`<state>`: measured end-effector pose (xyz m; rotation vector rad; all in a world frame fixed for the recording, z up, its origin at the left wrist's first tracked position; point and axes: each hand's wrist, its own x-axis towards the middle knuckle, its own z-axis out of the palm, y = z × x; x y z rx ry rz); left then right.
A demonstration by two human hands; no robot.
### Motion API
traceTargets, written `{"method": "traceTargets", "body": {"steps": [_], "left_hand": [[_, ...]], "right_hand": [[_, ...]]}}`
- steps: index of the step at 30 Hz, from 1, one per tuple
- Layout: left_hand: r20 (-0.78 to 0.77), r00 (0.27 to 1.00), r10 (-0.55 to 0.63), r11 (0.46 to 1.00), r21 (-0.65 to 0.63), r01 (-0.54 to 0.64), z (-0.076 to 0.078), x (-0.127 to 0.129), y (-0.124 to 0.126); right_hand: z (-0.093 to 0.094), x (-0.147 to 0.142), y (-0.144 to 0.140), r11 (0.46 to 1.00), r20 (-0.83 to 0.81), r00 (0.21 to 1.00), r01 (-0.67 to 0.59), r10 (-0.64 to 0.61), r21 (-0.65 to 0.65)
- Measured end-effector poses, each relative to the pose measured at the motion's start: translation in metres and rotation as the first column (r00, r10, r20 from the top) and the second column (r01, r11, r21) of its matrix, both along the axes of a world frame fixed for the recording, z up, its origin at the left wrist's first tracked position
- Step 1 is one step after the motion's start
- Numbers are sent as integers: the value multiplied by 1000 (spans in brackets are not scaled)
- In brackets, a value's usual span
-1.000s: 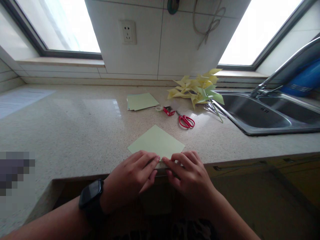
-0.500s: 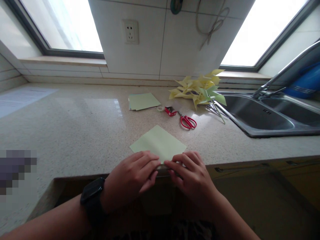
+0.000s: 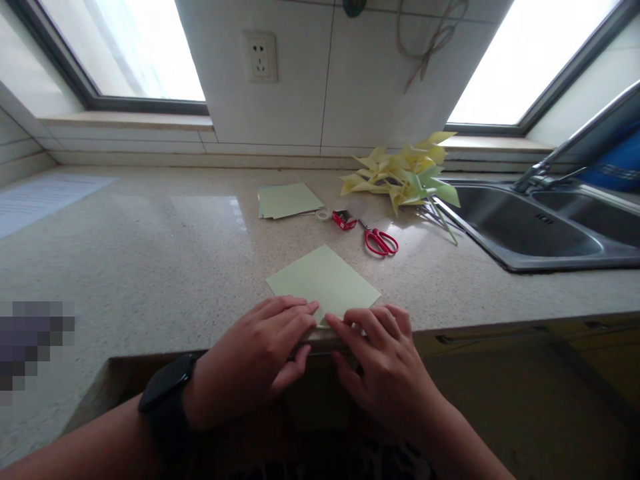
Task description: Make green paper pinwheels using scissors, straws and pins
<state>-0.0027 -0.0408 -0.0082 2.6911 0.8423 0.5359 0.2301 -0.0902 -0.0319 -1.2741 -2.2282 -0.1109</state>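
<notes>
A pale green sheet of paper [image 3: 327,277] lies cornerwise on the counter at its front edge, its near part covered by my hands. My left hand [image 3: 260,347], below a black wrist watch [image 3: 167,387], rests its fingers flat on the paper's left near side, with the thumb apart below the counter edge. With my right hand [image 3: 383,353], I press an extended index fingertip on the near edge. Its other fingers are bent on the right side and its thumb hangs apart. The near edge looks slightly folded, though my fingers hide most of it.
Beyond the sheet lie red-handled scissors [image 3: 381,241], a small red box [image 3: 344,220], a ring of tape [image 3: 323,214] and a stack of paper [image 3: 290,200]. Yellow and green paper pinwheels [image 3: 400,173] lie beside the steel sink [image 3: 530,230]. A printed sheet [image 3: 47,200] is at left.
The view has shifted slightly. My thumbs have moved away from the fingers, and my left hand has drawn a little to the left. My right index finger is straighter on the paper's edge.
</notes>
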Motion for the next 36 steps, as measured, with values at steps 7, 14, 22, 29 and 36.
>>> {"method": "traceTargets", "body": {"steps": [7, 14, 22, 29, 36], "left_hand": [[-15, 999, 48, 998, -30, -48, 0, -4, 2], [-111, 994, 5, 1000, 25, -3, 2, -7, 6], [-144, 990, 0, 999, 45, 6, 1, -11, 10], [-162, 987, -2, 999, 44, 9, 1, -11, 11], [-183, 983, -11, 999, 50, 21, 1, -11, 11]], "right_hand": [[-1, 0, -3, 999, -96, 995, -23, 20, -30], [-3, -4, -4, 998, -78, 996, -42, 38, -53], [-3, -14, -2, 996, -53, 998, -35, 31, -82], [-1, -22, -5, 994, -77, 997, -19, 11, -107], [-4, -16, -7, 994, -88, 995, -47, 38, -95]]}}
